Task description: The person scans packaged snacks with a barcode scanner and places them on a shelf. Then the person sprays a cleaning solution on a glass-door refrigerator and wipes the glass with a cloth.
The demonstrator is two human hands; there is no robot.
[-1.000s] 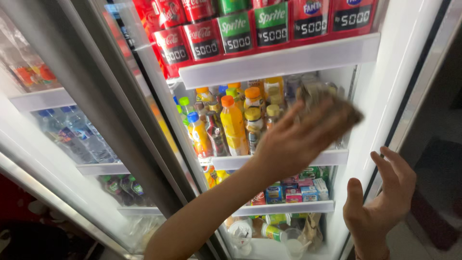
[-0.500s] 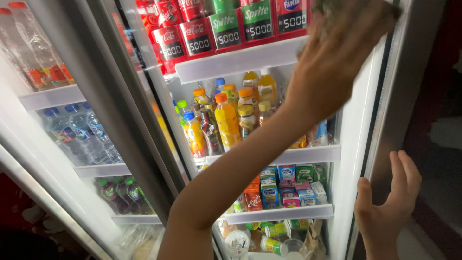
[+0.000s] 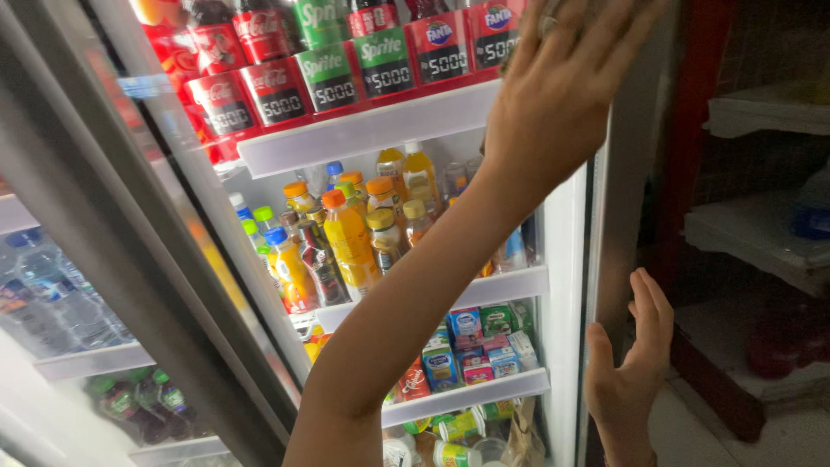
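Nearest us, our right hand point(image 3: 629, 372) rests spread and empty against the fridge door point(image 3: 577, 285) edge, low down. Above it our left hand point(image 3: 562, 86) presses flat on the same glass, fingers splayed; whether a cloth sits under the palm we cannot tell. Behind the door, orange drink bottles point(image 3: 346, 242) stand on the middle shelf.

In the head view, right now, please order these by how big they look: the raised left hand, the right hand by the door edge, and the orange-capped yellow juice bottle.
1. Left hand, largest, though it is nearest the camera.
2. Right hand.
3. Yellow juice bottle, smallest, but it stands farther back behind the glass, so true size is unsure.
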